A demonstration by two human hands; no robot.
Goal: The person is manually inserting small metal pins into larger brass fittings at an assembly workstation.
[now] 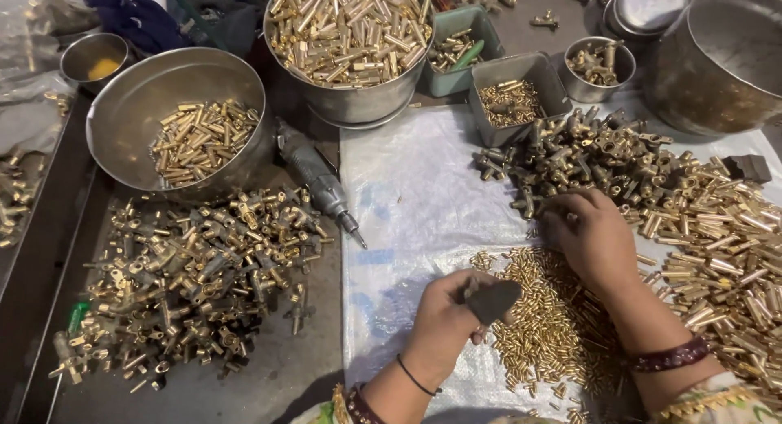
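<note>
My left hand [446, 316] rests on a white plastic sheet [407, 196], its thumb covered by a dark fabric guard [492, 300]; I cannot make out anything gripped in it. My right hand [588, 232] reaches palm-down into a heap of dull brass tee-shaped fittings [586, 159], fingers curled on the pieces at its near edge. Between and below both hands lies a spread of small shiny brass pins [546, 318]. To the right is a pile of longer brass tubes [725, 253].
A heap of assembled brass fittings [204, 269] lies at left. Steel bowls of brass tubes [195, 139] [350, 33] stand behind. A pneumatic hand tool [322, 184] lies beside the sheet. Small bins [513, 90] [460, 45], a steel cup [599, 65] and a large pot [725, 57] line the back.
</note>
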